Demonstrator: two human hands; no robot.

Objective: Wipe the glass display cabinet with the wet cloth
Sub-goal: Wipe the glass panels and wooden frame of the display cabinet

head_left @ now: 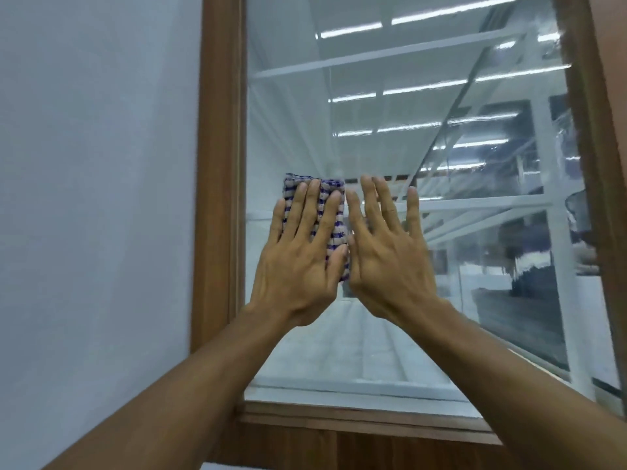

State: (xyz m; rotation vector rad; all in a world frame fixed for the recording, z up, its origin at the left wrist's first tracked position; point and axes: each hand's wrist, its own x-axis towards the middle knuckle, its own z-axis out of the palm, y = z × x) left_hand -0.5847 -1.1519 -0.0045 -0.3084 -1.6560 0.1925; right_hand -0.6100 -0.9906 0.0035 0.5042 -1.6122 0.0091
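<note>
Left hand (300,256) flat on folded blue-and-white striped cloth (334,232), fingers straight, pressing it against glass pane (373,351) of the display cabinet, near the left wooden frame (219,164). Right hand (390,256) just beside the cloth, fingers spread straight on glass. White wall (95,164) left.

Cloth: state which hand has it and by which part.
The left hand presses the cloth flat against the glass, straight fingers spread over its face; nothing grips it. The right hand is open beside it.
</note>
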